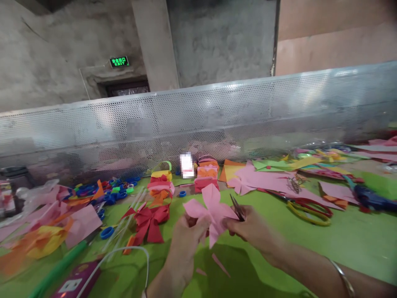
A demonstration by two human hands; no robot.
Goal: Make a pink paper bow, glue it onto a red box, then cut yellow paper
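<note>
I hold the pink paper shape point(212, 209) in the air above the green surface point(341, 244), close in front of me. My left hand point(189, 231) has its grip closed on the lower left part of the shape, with the fingers pinching the folds together. I think this is so the paper does not open and I can turn it freely.

My right hand point(248, 229) is closed around the small scissors point(237, 207). Their dark blades point up and touch the right edge of the paper. The picture is a little blurred, so I cannot tell if the blades are apart or together. There is a thin bracelet point(343, 275) on this wrist.

Just under my hands, 2 pink scraps point(220, 265) lie on the surface. They probably fall there because I hold the paper above this place.

A red bow point(150, 221) lies to the left, near my left hand. The big red and yellow scissors point(307, 207) lie to the right, well apart from my hands. Farther back, more coloured paper pieces and blue rings point(107, 232) lie along the metal screen point(248, 120), out of the way.
</note>
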